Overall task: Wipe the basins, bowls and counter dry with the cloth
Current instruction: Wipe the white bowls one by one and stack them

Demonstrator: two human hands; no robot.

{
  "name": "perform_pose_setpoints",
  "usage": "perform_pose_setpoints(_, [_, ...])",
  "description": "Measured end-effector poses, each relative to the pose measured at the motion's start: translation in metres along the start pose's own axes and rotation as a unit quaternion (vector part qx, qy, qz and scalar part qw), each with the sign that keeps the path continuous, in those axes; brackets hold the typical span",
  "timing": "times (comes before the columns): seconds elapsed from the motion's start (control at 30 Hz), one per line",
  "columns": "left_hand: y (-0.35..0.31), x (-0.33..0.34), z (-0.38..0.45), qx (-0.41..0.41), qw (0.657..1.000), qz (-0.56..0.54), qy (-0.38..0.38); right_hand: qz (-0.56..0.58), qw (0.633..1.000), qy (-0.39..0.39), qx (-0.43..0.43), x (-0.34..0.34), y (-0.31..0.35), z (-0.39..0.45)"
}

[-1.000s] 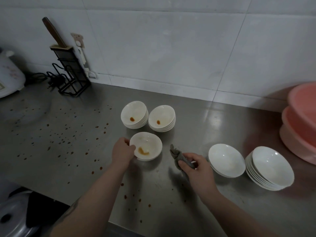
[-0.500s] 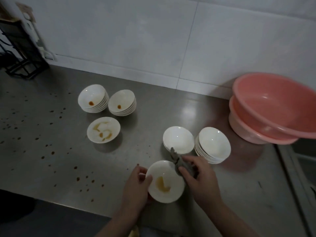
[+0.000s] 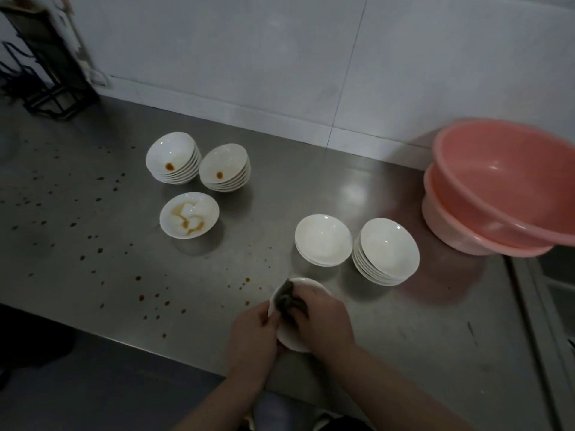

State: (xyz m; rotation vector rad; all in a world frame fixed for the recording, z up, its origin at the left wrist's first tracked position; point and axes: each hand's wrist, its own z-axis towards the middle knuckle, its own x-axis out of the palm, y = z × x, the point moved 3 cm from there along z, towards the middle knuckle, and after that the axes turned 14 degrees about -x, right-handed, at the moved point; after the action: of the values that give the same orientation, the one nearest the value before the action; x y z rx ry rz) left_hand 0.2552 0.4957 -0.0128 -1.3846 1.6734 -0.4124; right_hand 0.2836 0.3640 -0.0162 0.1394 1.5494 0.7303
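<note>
- The steel tabletop [image 3: 389, 321] is dotted with brown drops on its left half.
- Two nested pink basins [image 3: 497, 194] sit far right.
- Near edge: my left hand [image 3: 252, 334] grips a white bowl [image 3: 291, 340] by its rim.
- My right hand [image 3: 323, 318] fingers clench the grey cloth [image 3: 284, 295] (bunched) inside that bowl.

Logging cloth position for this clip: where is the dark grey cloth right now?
In the head view, the dark grey cloth sits low and centre, pressed by the right hand into the white bowl that the left hand holds above the steel counter's front edge.
</note>
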Motion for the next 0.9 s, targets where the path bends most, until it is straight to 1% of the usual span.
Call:
perform_pose_setpoints(0.03, [-0.002,-0.001,0.001,-0.003,1.000,-0.002,-0.005,0.022,0.999,0.034,-0.014,-0.001,0.001,-0.002])
perform_pose_setpoints(0.07, [-0.002,-0.002,0.002,-0.008,1.000,-0.006,-0.010,0.017,0.996,0.073,-0.042,-0.003,0.000,-0.002])
perform_pose_setpoints(0.13, [-0.002,-0.003,0.004,-0.021,0.999,-0.020,-0.014,-0.062,0.980,0.154,-0.108,-0.011,-0.005,-0.003])
perform_pose_setpoints(0.17, [-0.001,-0.003,0.005,-0.025,0.999,-0.030,-0.014,-0.114,0.969,0.168,-0.141,-0.017,-0.006,-0.001])
perform_pose_setpoints(0.2, [0.001,-0.002,0.006,-0.028,0.999,-0.034,-0.013,-0.169,0.959,0.159,-0.165,-0.022,-0.010,0.003])
perform_pose_setpoints(0.23, [0.003,0.000,0.007,-0.025,0.999,-0.032,-0.010,-0.204,0.954,0.143,-0.165,-0.025,-0.013,0.006])
perform_pose_setpoints(0.3, [0.003,0.001,0.008,-0.021,0.999,-0.025,-0.007,-0.236,0.956,0.086,-0.154,-0.025,-0.015,0.011])
perform_pose_setpoints(0.37, [0.001,0.001,0.008,-0.006,1.000,-0.004,-0.013,-0.210,0.969,0.036,-0.125,-0.016,-0.007,0.013])
perform_pose_setpoints(0.43, [0.001,0.001,0.009,-0.001,1.000,0.014,-0.015,-0.143,0.985,0.010,-0.099,-0.002,0.000,0.009])
perform_pose_setpoints(0.47, [0.001,0.001,0.008,-0.005,1.000,0.012,-0.014,-0.096,0.992,0.013,-0.085,0.001,0.003,0.007])
perform_pose_setpoints(0.5, [0.001,0.000,0.009,-0.009,1.000,0.008,-0.012,-0.066,0.994,0.041,-0.073,0.001,0.004,0.005])
perform_pose_setpoints(0.53, [0.002,0.000,0.011,-0.019,1.000,0.003,-0.012,-0.061,0.991,0.084,-0.087,-0.001,0.001,0.002])
perform_pose_setpoints(0.6, [0.002,-0.001,0.012,-0.035,0.999,-0.022,-0.012,-0.082,0.976,0.134,-0.149,-0.012,-0.008,0.002])
perform_pose_setpoints(0.67, [0.002,-0.001,0.009,-0.046,0.998,-0.050,-0.009,-0.133,0.966,0.136,-0.176,-0.027,-0.016,0.006])
perform_pose_setpoints(0.73, [0.001,-0.001,0.005,-0.050,0.996,-0.076,0.003,-0.180,0.968,0.076,-0.156,-0.030,-0.021,0.006])
perform_pose_setpoints(0.77, [-0.001,-0.001,0.003,-0.048,0.995,-0.086,0.009,-0.170,0.976,0.036,-0.128,-0.027,-0.021,0.001])
perform_pose_setpoints(0.83, [-0.004,-0.002,0.001,-0.045,0.995,-0.091,0.011,-0.115,0.986,-0.062,-0.107,-0.019,-0.018,-0.010])
perform_pose_setpoints(0.9, [-0.006,-0.005,0.000,-0.047,0.994,-0.099,0.007,-0.011,0.989,-0.135,-0.059,-0.019,-0.016,-0.019])
